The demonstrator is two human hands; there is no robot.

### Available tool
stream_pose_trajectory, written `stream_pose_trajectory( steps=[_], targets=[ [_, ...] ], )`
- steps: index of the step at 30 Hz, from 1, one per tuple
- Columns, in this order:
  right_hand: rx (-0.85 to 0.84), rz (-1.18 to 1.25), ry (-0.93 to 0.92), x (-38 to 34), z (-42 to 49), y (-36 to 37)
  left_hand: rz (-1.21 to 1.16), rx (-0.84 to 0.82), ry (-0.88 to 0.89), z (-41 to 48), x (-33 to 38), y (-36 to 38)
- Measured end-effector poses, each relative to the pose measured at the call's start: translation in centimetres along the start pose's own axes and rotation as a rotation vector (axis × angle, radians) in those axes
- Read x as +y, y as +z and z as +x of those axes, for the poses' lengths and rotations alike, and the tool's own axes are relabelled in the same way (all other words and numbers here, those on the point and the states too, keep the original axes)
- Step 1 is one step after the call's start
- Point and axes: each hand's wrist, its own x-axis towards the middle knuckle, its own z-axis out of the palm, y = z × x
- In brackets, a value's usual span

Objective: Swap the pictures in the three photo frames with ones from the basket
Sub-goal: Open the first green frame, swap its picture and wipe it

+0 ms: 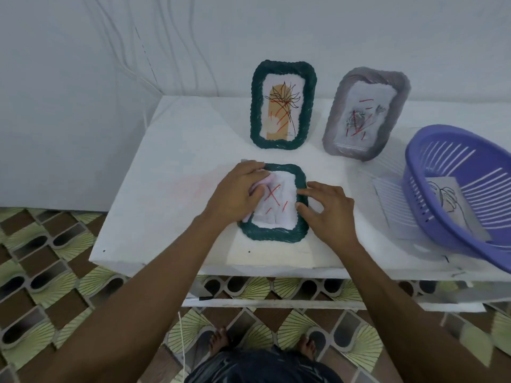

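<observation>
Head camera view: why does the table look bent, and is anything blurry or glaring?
In the head view, wide-angle distortion bows the table front edge and stretches the forearms toward the lower corners; the light is soft and even, with faint shadows and no glare; the grey frame looks smeared, while the standing green frame is sharper.

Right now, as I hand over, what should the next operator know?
Left hand pinches the red-marked picture in the flat green frame.
Right hand touches that frame's right rim; grip unclear.
Upright green frame and grey frame stand behind, red-marked pictures inside.
Purple basket, right, holds a line drawing.
Done: no swap evident.
Left: probably all three frames.
</observation>
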Motion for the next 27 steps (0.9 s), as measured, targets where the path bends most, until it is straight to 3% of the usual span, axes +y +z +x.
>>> stream_pose_trajectory(
  steps=[4, 11, 19, 27],
  targets=[
    [-0.003, -0.004, 0.001, 0.1, 0.1, 0.1, 0.041, -0.101, 0.065, 0.8, -0.6, 0.6],
    [-0.004, 0.009, -0.015, 0.3, 0.3, 0.3, -0.010, -0.231, 0.308, -5.3, 0.2, -0.2],
    [-0.010, -0.001, -0.004, 0.4, 0.3, 0.2, 0.080, -0.168, 0.145, 1.7, -0.4, 0.3],
    [-0.025, -0.011, -0.006, 0.6, 0.2, 0.2, 0.034, -0.205, 0.281, -1.7, -0.1, 0.4]
  ],
)
